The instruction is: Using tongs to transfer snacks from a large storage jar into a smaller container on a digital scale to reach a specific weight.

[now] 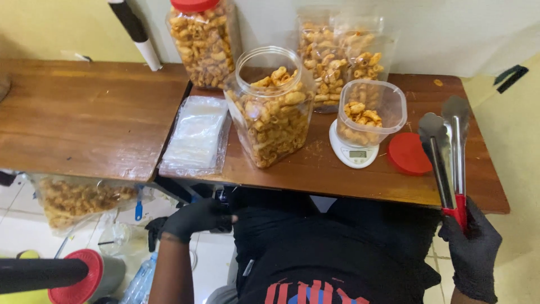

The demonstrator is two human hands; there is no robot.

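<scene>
Wooden and reddish-brown, the counter [360, 180] stands against a pale wall with a second wooden top just to its left. The right hand [471, 247], in a black glove, is closed around the red handle end of a pair of metal tongs [447, 149], which point up and away over the counter's right part, their two scoop ends close together. The left hand [194, 218], also gloved in black, sits low below the counter's front edge beside the person's dark shirt; its fingers look curled, though whether it holds anything is hard to tell. Near the tongs lies a red lid [407, 153], and just left of it a small clear tub [371, 111] of fried snacks rests on a white scale [353, 151]. An open clear jar [271, 107] of the same snacks stands at the middle, with a stack of clear bags [197, 135] on its left.
</scene>
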